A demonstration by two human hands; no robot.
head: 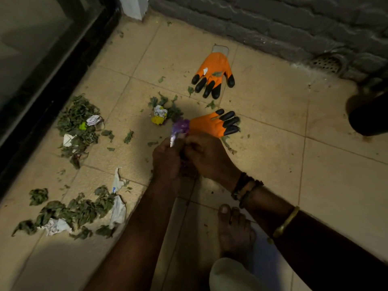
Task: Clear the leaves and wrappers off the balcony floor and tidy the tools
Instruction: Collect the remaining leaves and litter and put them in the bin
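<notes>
well, purple wrapper (180, 128) in left hand (167, 159) and right hand (206, 156), print unreadable

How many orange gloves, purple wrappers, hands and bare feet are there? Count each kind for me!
Orange gloves: 2
Purple wrapper: 1
Hands, left hand and right hand, both holding the wrapper: 2
Bare foot: 1
Total: 6

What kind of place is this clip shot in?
Most likely a home balcony or small terrace: a beige tiled floor meets a dark brick wall with a floor drain, beside a black door frame.
</notes>
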